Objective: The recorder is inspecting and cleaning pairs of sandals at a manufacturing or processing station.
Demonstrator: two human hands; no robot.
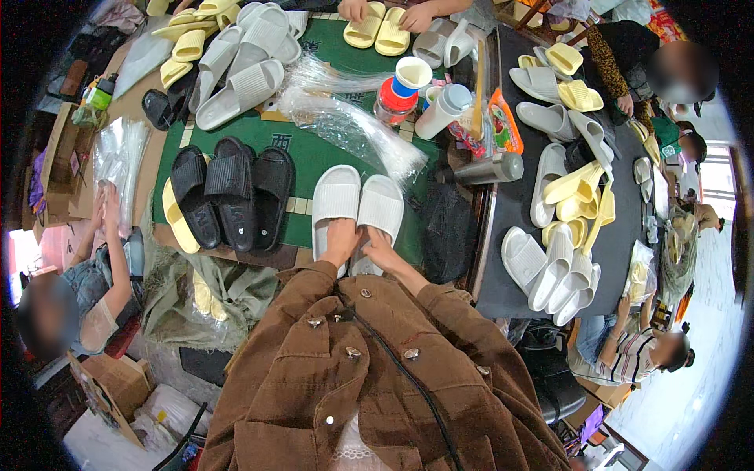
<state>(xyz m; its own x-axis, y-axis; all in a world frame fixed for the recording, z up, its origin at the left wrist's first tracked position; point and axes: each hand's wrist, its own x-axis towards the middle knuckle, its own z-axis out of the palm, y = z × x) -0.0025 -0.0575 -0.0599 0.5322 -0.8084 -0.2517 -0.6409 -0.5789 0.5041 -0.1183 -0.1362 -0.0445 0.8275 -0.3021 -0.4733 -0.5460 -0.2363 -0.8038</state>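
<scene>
While my left hand (342, 238) is tucked into a pale slipper (335, 192) and my right hand (378, 250) sits at its mate (383, 206), the fingertips are too hidden to tell whether they're pinching or spread. Both lie side by side on the green table (302, 169), toes away, probably so the openings face me. Count them: two pale slippers here; left, three black slippers (230, 192), one yellow slipper (177, 221) peeking out; right, one metal flask (491, 169); far side, two yellow slippers (364, 27) under another person's two hands (353, 9).

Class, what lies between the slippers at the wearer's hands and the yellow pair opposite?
The head view shows clear plastic bags, with a red container and cup at right.
</scene>
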